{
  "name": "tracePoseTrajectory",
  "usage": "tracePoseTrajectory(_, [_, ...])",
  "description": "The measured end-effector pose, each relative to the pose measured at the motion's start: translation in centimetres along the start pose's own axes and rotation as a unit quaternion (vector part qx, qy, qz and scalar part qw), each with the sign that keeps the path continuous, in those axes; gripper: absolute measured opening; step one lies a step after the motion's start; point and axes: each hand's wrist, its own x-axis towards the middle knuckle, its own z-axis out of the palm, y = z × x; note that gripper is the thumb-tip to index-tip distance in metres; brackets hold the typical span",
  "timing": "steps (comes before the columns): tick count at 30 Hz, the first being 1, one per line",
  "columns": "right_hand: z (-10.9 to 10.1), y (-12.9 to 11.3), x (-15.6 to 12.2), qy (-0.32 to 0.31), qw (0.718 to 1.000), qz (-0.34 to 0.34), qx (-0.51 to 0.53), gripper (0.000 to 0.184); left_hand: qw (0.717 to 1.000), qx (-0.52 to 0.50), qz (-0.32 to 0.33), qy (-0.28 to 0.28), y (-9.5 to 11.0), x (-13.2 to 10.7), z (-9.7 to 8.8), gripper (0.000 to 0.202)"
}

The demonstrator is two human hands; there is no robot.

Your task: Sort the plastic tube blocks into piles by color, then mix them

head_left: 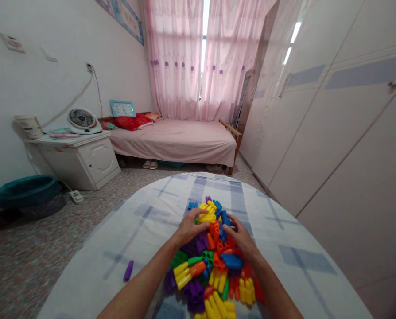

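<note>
A pile of bright plastic toy building pieces, tube-shaped and joined in rows, lies on the cloth between my arms. At its far left side, my left hand (192,229) has thumb and fingers curled around a yellow piece (207,218). My right hand (240,235) grips a blue piece (224,218) from the right, with some fingertips hidden behind it. Orange pieces (214,229) sit between the two hands. Nearer to me are purple pieces (194,294), a blue block (231,261) and more yellow pieces (247,291).
The round table wears a white-and-blue checked cloth (131,226). A single purple piece (128,270) lies apart on the left, and a small blue piece (192,205) beyond the pile. Past the table stand a bed (184,137), a white cabinet (95,161) and a wardrobe (317,133).
</note>
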Motion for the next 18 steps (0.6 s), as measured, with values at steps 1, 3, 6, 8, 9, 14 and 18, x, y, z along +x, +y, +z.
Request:
tracePoseTrajectory(1, [0.1,-0.6,-0.4,-0.023,1.000,-0.016,0.010,0.058,1.000,0.009,0.026,-0.011,0.7,-0.4,0.0,0.035])
tracePoseTrajectory(3, [0.1,-2.0,-1.8,-0.058,0.996,-0.061,-0.007,0.050,0.997,0.024,0.065,-0.033,2.2,-1.8,-0.2,0.032])
tracePoseTrajectory(6, [-0.1,-4.2,-4.3,-0.110,0.986,-0.110,-0.066,0.041,0.993,0.030,0.078,-0.080,3.8,-4.1,-1.1,0.031])
tracePoseTrajectory(8, [-0.6,-5.1,-5.1,-0.118,0.980,-0.126,-0.095,0.036,0.993,0.020,0.069,-0.098,4.0,-4.9,-2.1,0.028])
tracePoseTrajectory(9, [-0.9,-5.3,-5.0,-0.105,0.981,-0.129,-0.103,0.035,0.994,0.015,0.063,-0.090,3.7,-4.8,-2.6,0.027])
tracePoseTrajectory(14, [-2.0,-3.4,0.7,0.012,0.983,-0.095,-0.154,0.052,0.996,0.064,0.006,0.054,-1.1,-0.4,-3.9,0.037])
tracePoseTrajectory(18, [-1.4,-0.8,7.0,0.019,0.979,-0.056,-0.194,0.064,0.992,0.097,-0.054,0.053,-4.7,4.4,-2.7,0.039])
